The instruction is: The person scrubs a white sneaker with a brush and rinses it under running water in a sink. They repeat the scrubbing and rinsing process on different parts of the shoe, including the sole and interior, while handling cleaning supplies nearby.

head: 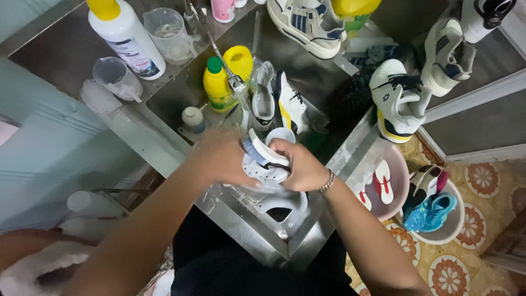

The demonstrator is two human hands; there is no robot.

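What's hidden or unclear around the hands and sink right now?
- White shoe, head view: mostly covered by the left hand and right hand.
- Brush: bristles hidden against the shoe.
- Second white shoe: partly under the hands.
- Sink drain: hidden by shoes.
- Bottle: top cut by the frame edge.

Both forearms run up from the bottom edge and meet near the centre of the view, the left arm rising from about seven o'clock and the right arm from about five o'clock. The left hand (222,159) is curled with its back toward the camera, fingers folded under and closed in a grip, its wrist bent slightly toward three o'clock. The right hand (300,166) sits just beside it at three o'clock, knuckles up and fingers wrapped tight in a grip, thumb pointing toward nine o'clock, with a beaded bracelet (327,182) around the wrist.
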